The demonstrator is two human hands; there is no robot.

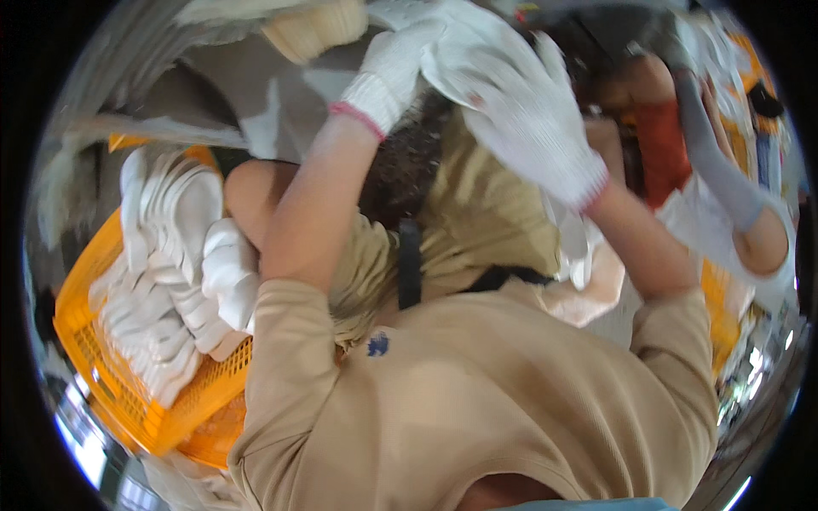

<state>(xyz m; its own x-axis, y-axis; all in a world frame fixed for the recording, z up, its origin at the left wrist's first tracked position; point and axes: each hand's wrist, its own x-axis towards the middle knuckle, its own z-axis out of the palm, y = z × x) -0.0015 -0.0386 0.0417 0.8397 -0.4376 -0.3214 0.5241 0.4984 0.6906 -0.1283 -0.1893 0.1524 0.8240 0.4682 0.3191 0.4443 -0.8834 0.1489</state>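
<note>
Just past twelve o'clock, a white piece (464, 43) being handled

At six o'clock, nearest the camera, lay the beige shirt (477, 383), with khaki trousers (490, 204) beyond it toward twelve. Farther out, the right hand (532, 119) stood at one o'clock, its gloved fingers extended and partly spread across the white piece. The left hand (396, 72), at twelve, met the piece's left edge; blur hid its fingertips, so whether they gripped could not be told. The step in hand looked like two-handed handling of that single piece, perhaps steadying or turning it. The next move seemed to call for a sure hold on its edge before either hand let go. Toward nine o'clock stood an orange-yellow basket (85, 341) holding stacked white shapes (183, 209). Out at two o'clock showed another person's grey sleeve (711, 153).
</note>
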